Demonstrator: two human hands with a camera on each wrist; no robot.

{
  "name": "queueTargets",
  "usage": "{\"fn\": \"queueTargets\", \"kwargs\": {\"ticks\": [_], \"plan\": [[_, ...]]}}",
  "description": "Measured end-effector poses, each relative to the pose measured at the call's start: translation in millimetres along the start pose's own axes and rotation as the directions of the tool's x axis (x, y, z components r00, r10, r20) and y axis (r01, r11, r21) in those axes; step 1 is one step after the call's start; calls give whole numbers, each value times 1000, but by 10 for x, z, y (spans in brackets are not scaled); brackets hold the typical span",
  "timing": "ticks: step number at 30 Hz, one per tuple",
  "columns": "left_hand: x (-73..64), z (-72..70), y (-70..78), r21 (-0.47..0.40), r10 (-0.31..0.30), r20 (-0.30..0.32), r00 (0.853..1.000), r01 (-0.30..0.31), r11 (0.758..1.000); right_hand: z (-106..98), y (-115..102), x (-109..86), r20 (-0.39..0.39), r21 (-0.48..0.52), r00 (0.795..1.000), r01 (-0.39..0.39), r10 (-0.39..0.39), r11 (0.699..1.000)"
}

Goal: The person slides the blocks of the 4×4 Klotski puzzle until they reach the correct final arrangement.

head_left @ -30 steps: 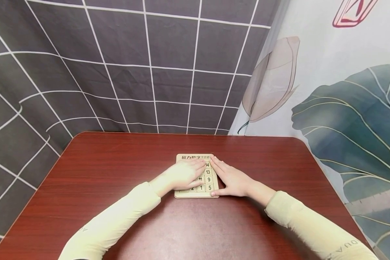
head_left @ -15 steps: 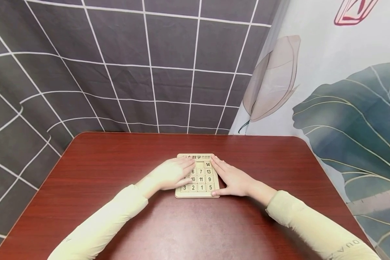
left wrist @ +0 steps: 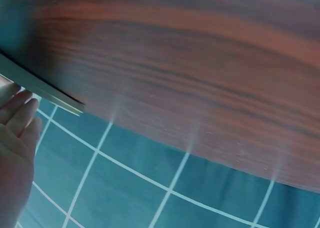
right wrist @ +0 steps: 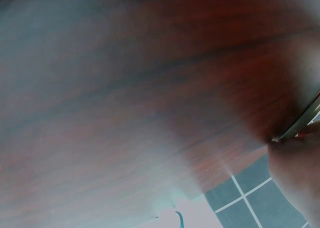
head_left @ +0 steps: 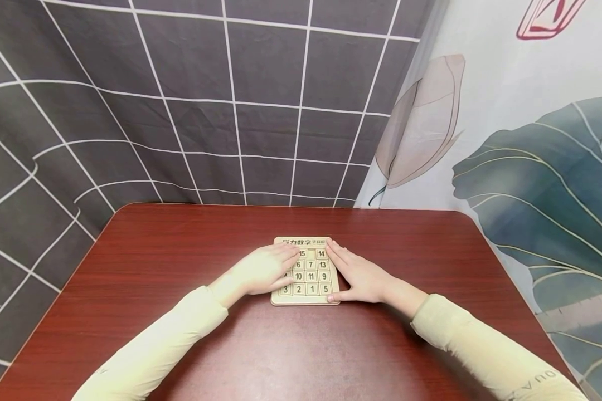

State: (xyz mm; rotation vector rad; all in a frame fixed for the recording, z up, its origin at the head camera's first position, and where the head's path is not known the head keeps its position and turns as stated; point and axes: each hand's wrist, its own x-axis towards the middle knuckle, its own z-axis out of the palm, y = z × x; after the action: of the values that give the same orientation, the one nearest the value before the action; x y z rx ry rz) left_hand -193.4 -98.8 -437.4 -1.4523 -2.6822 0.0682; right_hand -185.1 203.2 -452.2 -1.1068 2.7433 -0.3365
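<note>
In the head view a pale number sliding puzzle [head_left: 305,302] lies flat on the table, with printed characters along its far edge. My left hand [head_left: 261,270] lies over its left side, fingers extended, fingertips at the tile marked 15 [head_left: 302,254]. To the right of that tile is a narrow gap in the top row. The left hand hides part of the left column. My right hand [head_left: 363,279] spans the puzzle's right edge, straight fingers at the far corner and thumb at the near corner. The wrist views show each hand beside the puzzle's edge.
The puzzle rests on a reddish-brown wooden table [head_left: 180,234] with rounded far corners. Behind it hangs a dark grey curtain [head_left: 266,133] with white grid lines. A light curtain [head_left: 481,100] with leaf prints hangs to the right.
My left hand has drawn back left from across the puzzle, uncovering middle tiles. Since half a second ago, tile 15 has slid right, narrowing the top-row gap. The right hand stays in place.
</note>
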Motion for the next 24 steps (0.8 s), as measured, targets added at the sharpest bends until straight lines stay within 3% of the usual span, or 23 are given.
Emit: {"fn": "queueTargets", "kwargs": {"ticks": [7, 13, 17, 24], "plan": [[132, 7, 56, 20, 23, 4, 1000, -23, 1000, -7, -2, 1, 1, 0, 1000, 0, 0, 1000], [149, 40, 33, 32, 25, 26, 999, -26, 999, -6, -3, 0, -3, 8, 1000, 1, 0, 1000], [75, 80, -33, 11, 9, 27, 1000, -10, 1000, 17, 9, 4, -2, 4, 1000, 5, -5, 1000], [-181, 86, -142, -2, -29, -7, 1000, 29, 1000, -5, 0, 1, -10, 4, 1000, 13, -13, 1000]]}}
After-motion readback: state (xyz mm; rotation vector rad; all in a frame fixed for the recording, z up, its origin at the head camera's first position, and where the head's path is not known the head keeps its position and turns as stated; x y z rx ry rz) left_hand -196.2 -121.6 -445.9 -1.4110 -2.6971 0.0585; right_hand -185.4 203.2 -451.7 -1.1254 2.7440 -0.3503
